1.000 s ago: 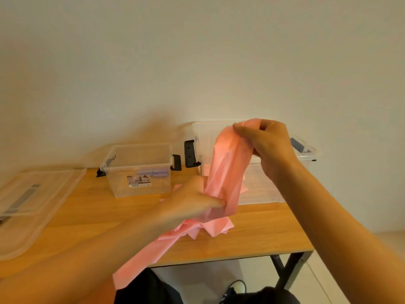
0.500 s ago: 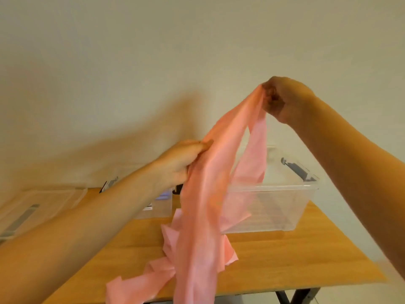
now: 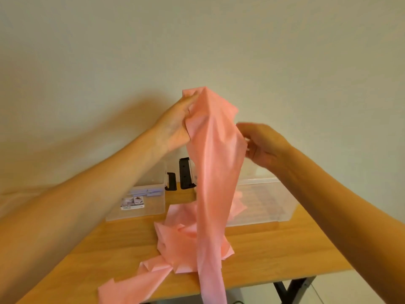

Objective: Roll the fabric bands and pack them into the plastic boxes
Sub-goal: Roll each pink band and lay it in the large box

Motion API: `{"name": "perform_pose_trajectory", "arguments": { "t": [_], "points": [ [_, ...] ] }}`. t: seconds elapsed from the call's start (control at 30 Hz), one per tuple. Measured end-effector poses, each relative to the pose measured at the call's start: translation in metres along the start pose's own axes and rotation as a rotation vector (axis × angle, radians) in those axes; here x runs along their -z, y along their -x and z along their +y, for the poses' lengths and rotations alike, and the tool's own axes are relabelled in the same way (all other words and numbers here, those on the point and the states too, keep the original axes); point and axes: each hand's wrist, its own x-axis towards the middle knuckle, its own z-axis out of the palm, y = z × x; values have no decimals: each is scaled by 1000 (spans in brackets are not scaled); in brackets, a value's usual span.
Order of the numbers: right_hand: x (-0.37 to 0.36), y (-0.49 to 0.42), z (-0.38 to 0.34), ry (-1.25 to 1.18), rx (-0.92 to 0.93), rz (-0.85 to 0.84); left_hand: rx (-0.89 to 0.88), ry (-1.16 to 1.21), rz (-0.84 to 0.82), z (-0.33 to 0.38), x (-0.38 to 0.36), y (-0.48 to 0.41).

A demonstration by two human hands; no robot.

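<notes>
The pink fabric band [image 3: 213, 176] trails off the table's [image 3: 285, 251] near edge, heaps up mid-table and rises to the left hand [image 3: 178, 123], which grips its bunched top end, held high. The right hand [image 3: 263, 145], fingers loosely curled, sits at the band's side edge; I cannot tell whether it pinches. Rolling will likely go best if the twisted length is flattened first, then rolled from the held end. A small plastic box [image 3: 142, 205] and a larger plastic box [image 3: 267, 205] stand along the far edge.

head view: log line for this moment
left hand: holds band top | right hand: beside band, grip unclear | band: hangs to table, unrolled
</notes>
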Motion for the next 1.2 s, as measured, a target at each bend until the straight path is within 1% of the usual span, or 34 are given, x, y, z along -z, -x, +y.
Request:
{"name": "perform_pose_trajectory", "arguments": {
  "t": [0.07,0.13,0.2,0.3,0.37,0.47,0.5,0.53,0.57,0.6,0.67,0.73,0.8,0.87,0.93,1.0,1.03,1.1,1.13,1.2],
  "points": [
    [-3,-3,-19,-32,131,29,44,1,-92,-9,2,3],
    [-7,-9,-40,-16,235,55,123,-38,-182,-28,5,10],
    [-7,-15,-56,30,304,94,160,-56,-171,-46,9,17],
    [-1,-21,-67,32,377,202,98,-35,-84,-51,12,19],
    [0,-16,-59,-5,323,200,47,-45,-30,-41,13,10],
    [0,6,-22,13,6,11,12,-41,9,-29,4,-4],
    [-1,13,-5,35,-57,-49,-6,-30,32,-27,0,-8],
    [-2,21,9,51,-71,-105,-27,-29,60,-26,-3,-11],
    [-1,23,19,72,-50,-120,-56,-39,97,-26,-6,-13],
    [-1,23,23,77,-21,-88,-82,-45,139,-24,-7,-15],
    [3,20,20,99,12,40,-139,-23,229,-18,-5,-18],
    [9,11,6,72,76,85,-147,52,259,-13,1,-19],
    [13,5,-11,16,172,62,-31,97,210,-20,3,-12],
    [10,-2,-22,-1,227,61,149,54,138,-45,2,1],
    [6,-8,-26,52,261,73,305,2,88,-72,-1,18],
    [3,-12,-26,129,277,98,385,-44,53,-89,-6,30],
    [2,-12,-25,176,280,117,390,-72,54,-93,-9,36],
    [2,-12,-23,265,296,158,316,-189,93,-98,-10,42],
    [3,-11,-23,287,306,177,261,-247,112,-101,-9,44],
    [5,-10,-22,290,320,189,226,-352,112,-107,-7,50]
  ]
}}
